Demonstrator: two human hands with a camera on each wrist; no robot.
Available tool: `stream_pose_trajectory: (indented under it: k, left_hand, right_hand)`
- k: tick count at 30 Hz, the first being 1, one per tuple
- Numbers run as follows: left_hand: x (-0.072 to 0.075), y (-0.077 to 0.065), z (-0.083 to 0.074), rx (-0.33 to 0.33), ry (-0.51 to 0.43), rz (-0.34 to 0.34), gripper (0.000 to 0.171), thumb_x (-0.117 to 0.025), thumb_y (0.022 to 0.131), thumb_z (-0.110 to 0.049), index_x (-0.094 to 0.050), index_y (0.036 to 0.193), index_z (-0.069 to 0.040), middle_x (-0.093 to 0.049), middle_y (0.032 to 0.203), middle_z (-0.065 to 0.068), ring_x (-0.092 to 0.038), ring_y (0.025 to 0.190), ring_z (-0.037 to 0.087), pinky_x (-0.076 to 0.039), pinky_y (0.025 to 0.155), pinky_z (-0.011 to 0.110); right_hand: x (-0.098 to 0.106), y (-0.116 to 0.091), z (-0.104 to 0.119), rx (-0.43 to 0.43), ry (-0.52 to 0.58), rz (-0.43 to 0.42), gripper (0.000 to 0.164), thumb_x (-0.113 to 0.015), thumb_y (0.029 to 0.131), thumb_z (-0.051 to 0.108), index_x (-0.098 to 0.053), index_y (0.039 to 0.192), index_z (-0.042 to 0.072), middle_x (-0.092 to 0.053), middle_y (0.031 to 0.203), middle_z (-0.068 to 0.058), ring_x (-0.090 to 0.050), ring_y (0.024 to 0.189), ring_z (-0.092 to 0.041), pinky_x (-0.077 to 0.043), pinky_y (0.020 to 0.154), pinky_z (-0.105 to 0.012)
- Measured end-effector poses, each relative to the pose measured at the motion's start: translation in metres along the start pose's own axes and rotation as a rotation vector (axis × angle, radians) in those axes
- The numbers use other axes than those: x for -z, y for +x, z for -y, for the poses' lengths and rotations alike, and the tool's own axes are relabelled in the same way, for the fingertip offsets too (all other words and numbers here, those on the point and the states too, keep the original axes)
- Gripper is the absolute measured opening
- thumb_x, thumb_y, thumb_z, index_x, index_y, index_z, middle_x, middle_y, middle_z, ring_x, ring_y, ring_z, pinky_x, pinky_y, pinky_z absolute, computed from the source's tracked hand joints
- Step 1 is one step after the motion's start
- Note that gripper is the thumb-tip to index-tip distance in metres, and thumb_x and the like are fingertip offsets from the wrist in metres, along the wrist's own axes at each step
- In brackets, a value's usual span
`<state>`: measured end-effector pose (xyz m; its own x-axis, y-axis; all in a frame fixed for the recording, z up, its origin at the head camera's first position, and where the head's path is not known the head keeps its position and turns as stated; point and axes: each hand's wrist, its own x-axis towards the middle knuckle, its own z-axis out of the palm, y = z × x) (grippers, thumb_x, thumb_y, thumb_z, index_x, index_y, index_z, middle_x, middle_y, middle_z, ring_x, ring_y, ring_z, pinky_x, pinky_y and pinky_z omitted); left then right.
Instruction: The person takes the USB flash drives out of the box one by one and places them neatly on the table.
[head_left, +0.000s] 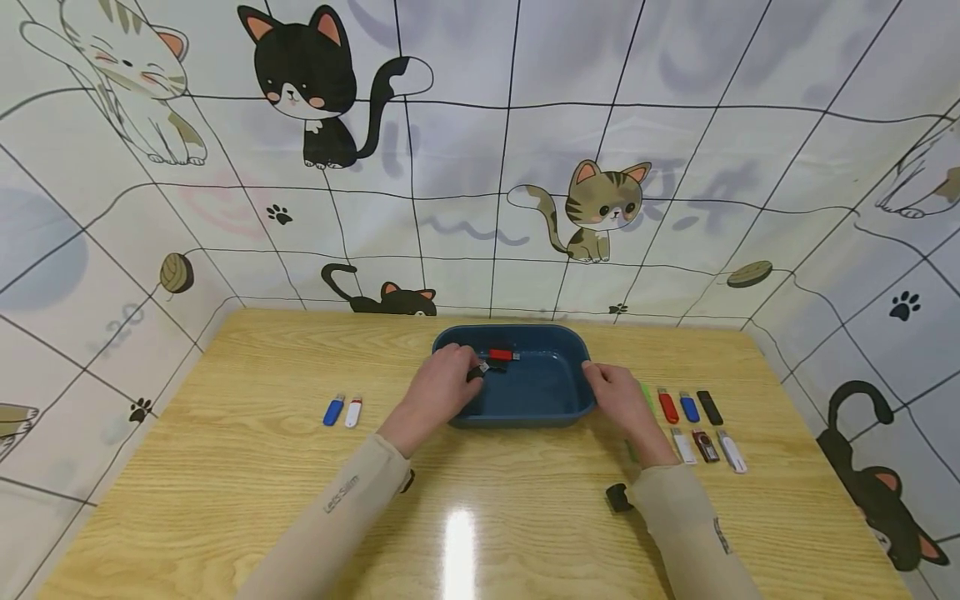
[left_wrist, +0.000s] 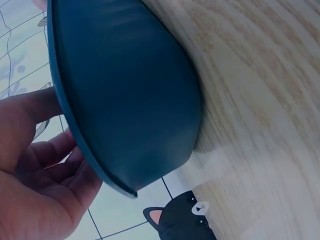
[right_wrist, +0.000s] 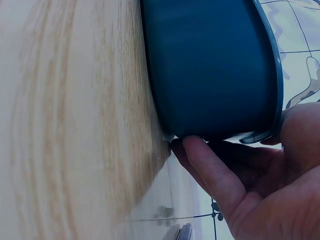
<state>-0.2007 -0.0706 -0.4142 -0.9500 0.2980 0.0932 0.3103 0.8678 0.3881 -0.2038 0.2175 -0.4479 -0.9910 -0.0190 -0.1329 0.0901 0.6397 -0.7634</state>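
A dark blue plastic basin [head_left: 517, 418] sits on the wooden table. My left hand [head_left: 444, 382] reaches over its left rim, and its fingertips pinch a black USB stick [head_left: 477, 372] with a silver plug. In the left wrist view the left hand [left_wrist: 45, 170] is partly hidden behind the basin wall [left_wrist: 130, 95]. Inside the basin lie a red USB stick [head_left: 501, 355] and another black one [head_left: 497, 365], close to those fingertips. My right hand [head_left: 618, 398] grips the basin's right end; the right wrist view shows its fingers [right_wrist: 212, 167] under the wall and the thumb near the rim.
Left of the basin lie a blue USB stick [head_left: 333, 410] and a white one [head_left: 353, 412]. Several more, including a red one [head_left: 667, 405] and a black one [head_left: 708, 407], lie in rows beside my right forearm. A cat-patterned cloth [head_left: 465, 167] hangs behind the table.
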Motion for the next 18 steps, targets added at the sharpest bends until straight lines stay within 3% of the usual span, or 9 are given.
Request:
stream_pose_trajectory:
  k: [18]
  left_hand:
    - [0.019,-0.025,0.014,0.081,-0.097,-0.085,0.021,-0.077,0.094,-0.016,-0.072,0.109,-0.003,-0.067,0.102,0.008,-0.061,0.087,0.02,-0.056,0.078,0.038]
  right_hand:
    - [0.0,-0.001,0.001,0.009,-0.017,0.003,0.051,-0.041,0.112,0.041,-0.045,0.07,0.012,-0.039,0.063,-0.001,-0.04,0.059,-0.02,-0.034,0.059,-0.035]
